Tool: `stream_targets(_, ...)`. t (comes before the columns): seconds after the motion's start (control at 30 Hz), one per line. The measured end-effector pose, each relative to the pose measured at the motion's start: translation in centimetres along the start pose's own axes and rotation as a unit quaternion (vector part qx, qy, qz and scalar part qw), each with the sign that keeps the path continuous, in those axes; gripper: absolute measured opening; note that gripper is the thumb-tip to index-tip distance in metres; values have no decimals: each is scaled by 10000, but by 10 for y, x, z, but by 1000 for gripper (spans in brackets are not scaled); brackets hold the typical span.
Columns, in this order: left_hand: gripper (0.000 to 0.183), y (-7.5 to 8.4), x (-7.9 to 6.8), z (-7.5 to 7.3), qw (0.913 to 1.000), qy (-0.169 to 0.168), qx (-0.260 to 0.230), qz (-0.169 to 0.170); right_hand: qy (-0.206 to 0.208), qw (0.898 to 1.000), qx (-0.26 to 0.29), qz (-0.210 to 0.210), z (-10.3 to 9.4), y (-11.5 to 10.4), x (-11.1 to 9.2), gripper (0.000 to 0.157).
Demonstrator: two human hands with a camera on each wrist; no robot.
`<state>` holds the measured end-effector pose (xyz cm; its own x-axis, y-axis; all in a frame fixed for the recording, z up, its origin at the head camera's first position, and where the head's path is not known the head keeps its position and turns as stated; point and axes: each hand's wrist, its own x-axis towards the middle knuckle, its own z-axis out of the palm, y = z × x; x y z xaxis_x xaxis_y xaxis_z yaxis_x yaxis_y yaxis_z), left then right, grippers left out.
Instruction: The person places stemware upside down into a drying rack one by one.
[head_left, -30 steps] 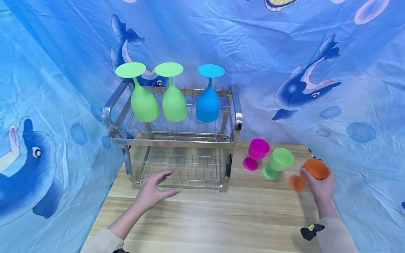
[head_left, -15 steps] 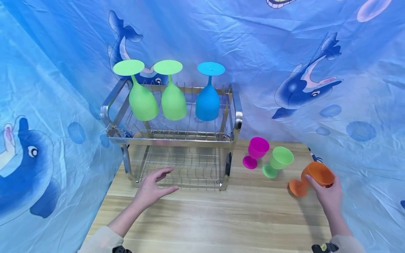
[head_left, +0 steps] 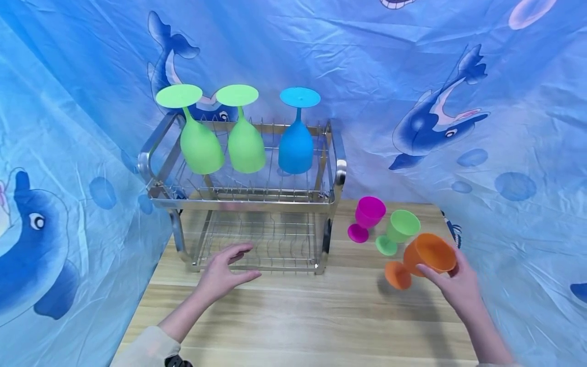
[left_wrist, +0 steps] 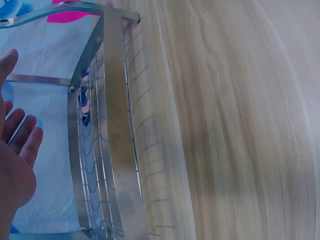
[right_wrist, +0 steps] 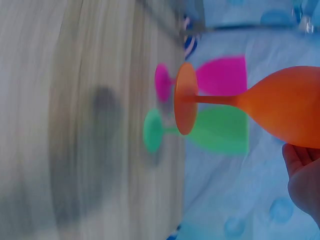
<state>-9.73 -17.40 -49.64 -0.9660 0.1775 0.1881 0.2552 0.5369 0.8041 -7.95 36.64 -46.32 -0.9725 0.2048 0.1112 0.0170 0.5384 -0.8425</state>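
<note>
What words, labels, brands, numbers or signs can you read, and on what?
None: no text is readable anywhere.
Orange goblet, magenta goblet, blue goblet, green goblets, metal dish rack: no lettering visible.
Blue backdrop: dolphin prints, no words visible.
Black item by the left sleeve: too small to tell.

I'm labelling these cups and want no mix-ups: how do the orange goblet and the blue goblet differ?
The orange goblet is in the right hand, above the table; the blue goblet sits on the rack's upper tier.
The orange goblet is mouth up, while the blue goblet is upside down, foot on top.
Both have a bowl, a thin stem and a round foot.
</note>
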Motion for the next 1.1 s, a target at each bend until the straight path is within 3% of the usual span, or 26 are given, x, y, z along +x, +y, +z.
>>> stream_targets(0.17, 68, 3, -1, 7, 9998, -178, -125, 32, -403, 9975, 295, -500, 26, -24, -4, 81)
stream_targets(0.3, 67, 4, -1, 14, 9992, -269, -163, 249, -695, 9932, 478, -802, 46, -40, -8, 82)
stream_targets(0.57, 65, 10, 1, 30, 9970, -473, -52, 611, -1212, 9781, 836, -1472, 78, -66, -10, 85)
stream_targets(0.9, 66, 31, 7, 57, 9946, -807, -186, 626, -1866, 9610, 1062, -1741, 111, -96, -9, 85)
stream_targets(1.1, 64, 41, 11, 73, 9935, -713, -356, 807, -2040, 9493, 1443, -1909, 128, -109, -11, 86)
